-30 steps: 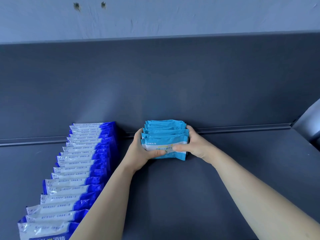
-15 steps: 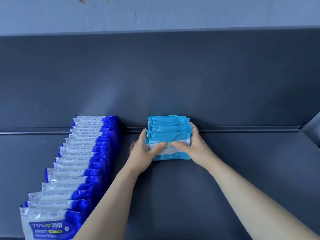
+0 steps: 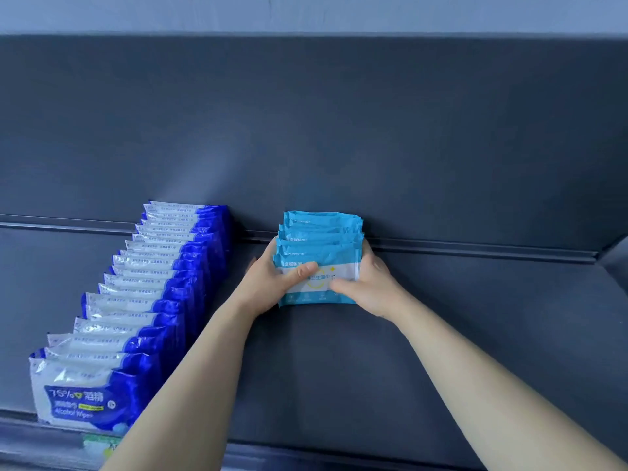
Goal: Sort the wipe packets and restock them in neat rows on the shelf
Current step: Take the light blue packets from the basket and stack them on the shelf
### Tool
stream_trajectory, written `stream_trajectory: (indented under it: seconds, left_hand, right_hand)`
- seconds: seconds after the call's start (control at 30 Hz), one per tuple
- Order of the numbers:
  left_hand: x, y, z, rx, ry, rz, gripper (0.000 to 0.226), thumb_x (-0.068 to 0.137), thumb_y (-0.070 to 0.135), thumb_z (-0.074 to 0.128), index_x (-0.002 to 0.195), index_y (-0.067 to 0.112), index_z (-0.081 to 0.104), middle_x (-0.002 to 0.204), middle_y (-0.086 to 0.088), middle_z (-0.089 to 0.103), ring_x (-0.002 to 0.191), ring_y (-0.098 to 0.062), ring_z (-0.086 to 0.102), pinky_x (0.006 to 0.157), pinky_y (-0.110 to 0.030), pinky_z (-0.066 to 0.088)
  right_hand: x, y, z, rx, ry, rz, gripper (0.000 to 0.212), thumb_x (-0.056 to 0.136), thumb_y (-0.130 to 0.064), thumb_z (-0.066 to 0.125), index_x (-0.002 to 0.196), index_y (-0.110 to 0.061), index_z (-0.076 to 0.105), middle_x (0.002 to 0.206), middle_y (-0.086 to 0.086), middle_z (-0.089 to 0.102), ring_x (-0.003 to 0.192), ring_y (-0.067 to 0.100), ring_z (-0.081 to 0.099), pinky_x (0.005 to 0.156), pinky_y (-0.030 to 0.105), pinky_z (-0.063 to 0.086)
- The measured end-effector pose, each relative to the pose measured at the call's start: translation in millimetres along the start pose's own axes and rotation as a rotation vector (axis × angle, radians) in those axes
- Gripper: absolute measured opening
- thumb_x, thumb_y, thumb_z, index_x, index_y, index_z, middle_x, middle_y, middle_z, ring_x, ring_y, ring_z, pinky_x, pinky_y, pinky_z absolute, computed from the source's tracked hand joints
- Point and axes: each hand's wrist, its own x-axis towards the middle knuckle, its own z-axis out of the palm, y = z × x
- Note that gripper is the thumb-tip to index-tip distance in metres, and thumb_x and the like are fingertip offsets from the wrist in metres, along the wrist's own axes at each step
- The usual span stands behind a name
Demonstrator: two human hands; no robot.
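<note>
Squaring a short row, head view: the light-blue wipe packets (image 3: pixel 321 246) stand between the left hand (image 3: pixel 268 283) and the right hand (image 3: pixel 370 287), with their far end at the back rail (image 3: pixel 475 249) of the shelf (image 3: pixel 339 368). Over the last second the row has barely moved. Only the thumbs have shifted on the front packet (left now higher, right lower), which suggests final alignment. Both hands grip the row, fingers curled round its sides. A dark-blue packet row (image 3: pixel 159 290) lies beyond the left hand's outer side.
</note>
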Motion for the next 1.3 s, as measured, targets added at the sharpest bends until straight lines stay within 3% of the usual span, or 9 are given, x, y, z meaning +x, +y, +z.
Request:
stream_trajectory:
  seconds: [0.1,0.17,0.23,0.37,0.5,0.73,0.87,1.03,1.3]
  left_hand:
    - [-6.5,5.7,1.2,0.140,0.142,0.038,0.062,0.069,0.050,0.081,0.120,0.031,0.053,0.115,0.020,0.065,0.107,-0.001,0.062,0.095,-0.031,0.050]
    - [-11.7,12.5,1.6,0.306,0.247,0.097,0.079,0.070,0.051,0.079,0.134,0.021,0.044,0.128,0.016,0.054,0.119,-0.006,0.053,0.100,-0.031,0.045]
    - [-18.6,20.8,2.5,0.510,0.346,0.177,0.089,0.075,0.051,0.075,0.144,0.013,0.034,0.142,0.002,0.045,0.131,-0.017,0.043,0.109,-0.036,0.037]
    - [-50.4,42.0,10.9,0.737,0.385,0.445,0.063,0.085,0.040,0.066,0.136,0.010,0.047,0.136,-0.005,0.052,0.124,-0.029,0.048,0.103,-0.038,0.036]
    - [-91.4,41.9,25.6,0.786,0.140,0.748,0.034,0.083,0.034,0.066,0.111,0.013,0.069,0.104,-0.006,0.070,0.090,-0.031,0.064,0.078,-0.038,0.051]
    - [-197.9,29.1,81.4,0.757,-0.388,1.034,0.023,0.078,0.034,0.059,0.089,0.018,0.071,0.081,0.000,0.070,0.069,-0.030,0.064,0.061,-0.035,0.053]
    - [-282.2,23.6,119.7,0.694,-0.591,1.222,0.031,0.081,0.040,0.049,0.086,0.018,0.071,0.078,0.001,0.069,0.068,-0.027,0.065,0.059,-0.035,0.054]
    - [-422.4,19.1,156.7,0.609,-0.828,1.403,0.024,0.074,0.035,0.064,0.087,0.017,0.074,0.077,0.000,0.071,0.063,-0.025,0.064,0.053,-0.036,0.053]
    - [-693.1,-8.9,184.2,0.409,-1.160,1.513,0.022,0.080,0.037,0.064,0.093,0.021,0.072,0.081,0.001,0.070,0.071,-0.025,0.063,0.060,-0.032,0.050]
  right_hand:
    - [-17.6,-5.3,-5.4,-0.037,0.028,0.045,0.061,0.068,-0.041,0.073,0.118,-0.027,0.041,0.115,-0.014,0.054,0.108,0.009,0.051,0.087,0.030,0.046]
    - [-32.7,-10.0,-9.6,-0.087,0.037,0.081,0.055,0.076,-0.040,0.071,0.119,-0.022,0.040,0.119,-0.010,0.050,0.108,0.010,0.048,0.080,0.027,0.040]
    - [-49.9,-17.9,-14.4,-0.182,0.059,0.103,0.063,0.080,-0.042,0.068,0.130,-0.018,0.038,0.133,-0.004,0.044,0.118,0.013,0.044,0.087,0.028,0.039]
    - [-98.8,-40.6,-17.8,-0.389,0.172,0.117,0.062,0.088,-0.039,0.062,0.134,-0.004,0.037,0.142,0.008,0.040,0.130,0.024,0.038,0.103,0.032,0.034]
    - [-172.8,-52.6,-3.9,-0.486,0.372,0.192,0.049,0.093,-0.037,0.055,0.128,-0.004,0.045,0.137,0.010,0.046,0.126,0.027,0.043,0.103,0.036,0.037]
    - [-343.3,-40.2,48.3,-0.629,0.608,0.539,0.043,0.093,-0.036,0.050,0.126,-0.010,0.052,0.134,0.007,0.052,0.124,0.025,0.048,0.103,0.035,0.036]
    - [-450.4,-40.1,86.1,-0.624,0.703,0.757,0.036,0.093,-0.036,0.049,0.121,-0.014,0.053,0.127,0.003,0.053,0.119,0.025,0.049,0.098,0.034,0.039]
    - [-601.9,-51.4,146.0,-0.571,0.862,1.057,0.039,0.090,-0.034,0.052,0.124,-0.015,0.055,0.126,0.002,0.058,0.114,0.025,0.052,0.097,0.035,0.042]
    - [-854.4,-94.4,251.0,-0.465,0.994,1.409,0.039,0.090,-0.033,0.051,0.124,-0.015,0.055,0.125,0.003,0.059,0.116,0.024,0.053,0.098,0.031,0.038]
